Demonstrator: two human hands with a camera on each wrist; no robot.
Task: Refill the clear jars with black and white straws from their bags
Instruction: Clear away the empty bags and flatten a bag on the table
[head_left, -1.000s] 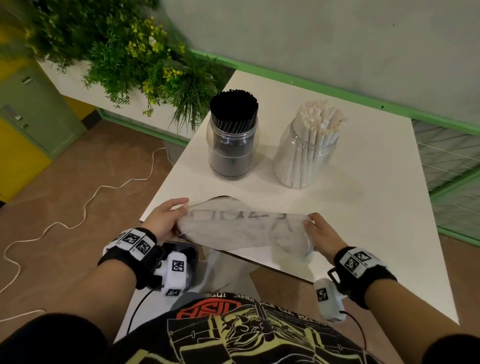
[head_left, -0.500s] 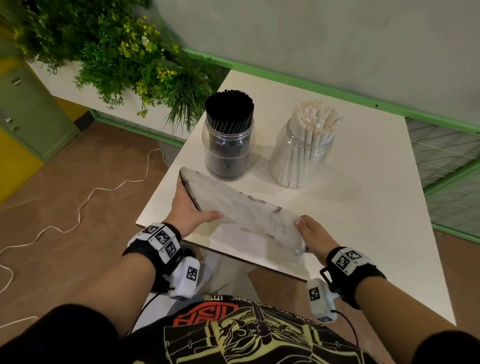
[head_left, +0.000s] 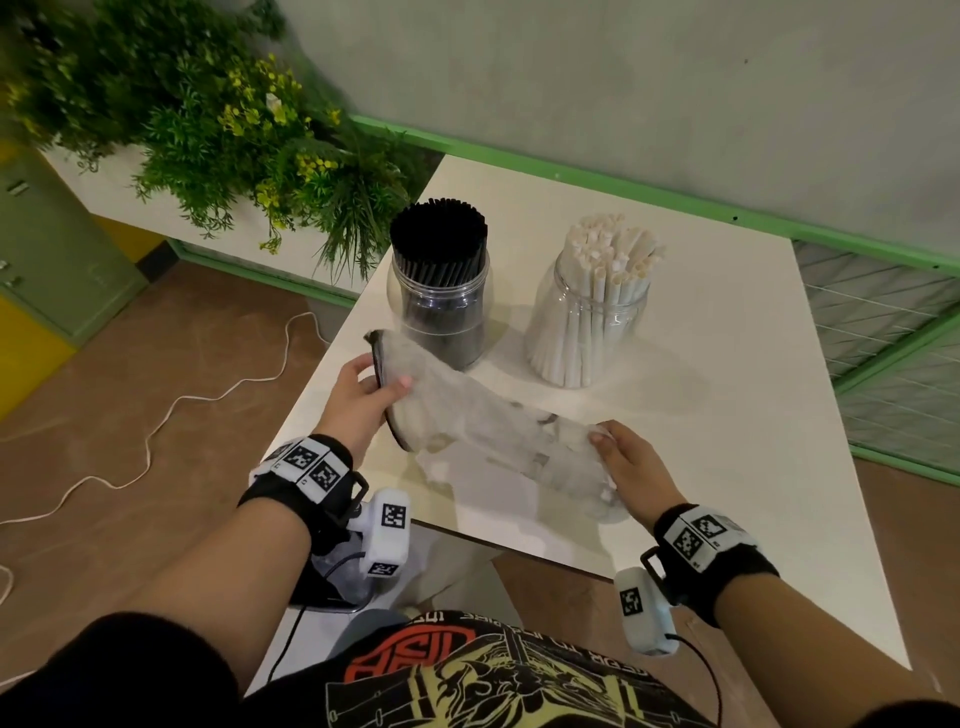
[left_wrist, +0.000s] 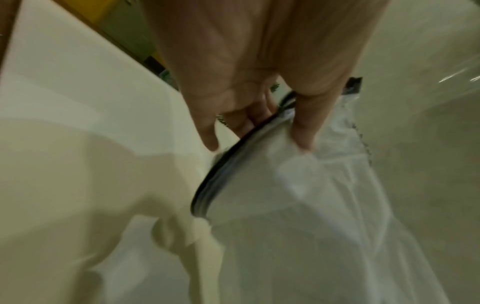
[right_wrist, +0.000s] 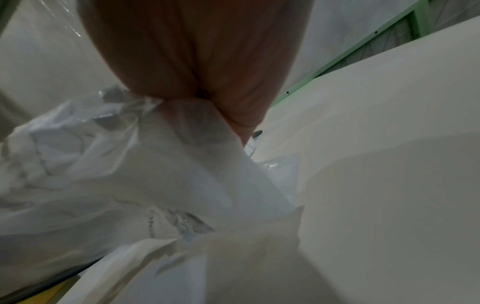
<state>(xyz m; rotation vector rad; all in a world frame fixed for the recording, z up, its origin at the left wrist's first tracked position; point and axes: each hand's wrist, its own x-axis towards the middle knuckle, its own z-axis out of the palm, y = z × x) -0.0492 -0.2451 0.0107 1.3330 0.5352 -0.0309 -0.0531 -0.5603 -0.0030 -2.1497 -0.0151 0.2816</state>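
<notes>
A crumpled translucent plastic bag (head_left: 483, 426) is stretched between my two hands over the near part of the white table (head_left: 727, 415). My left hand (head_left: 363, 400) pinches its dark-edged end (left_wrist: 233, 160), thumb on top and fingers beneath. My right hand (head_left: 621, 457) grips the bunched other end (right_wrist: 187, 131). Behind the bag stand a clear jar packed with black straws (head_left: 439, 280) and a clear jar of white straws (head_left: 592, 306). Whether the bag holds any straws I cannot tell.
Green plants with yellow flowers (head_left: 234, 135) hang over the table's far left corner. A green-trimmed wall (head_left: 623, 182) runs behind the table. A white cable (head_left: 156, 431) lies on the brown floor at the left. A wire grid (head_left: 883, 332) is at the right.
Both hands have lifted and turned the bag. The left end has swung up toward the black-straw jar, and the right end has stayed low near the table's front.
</notes>
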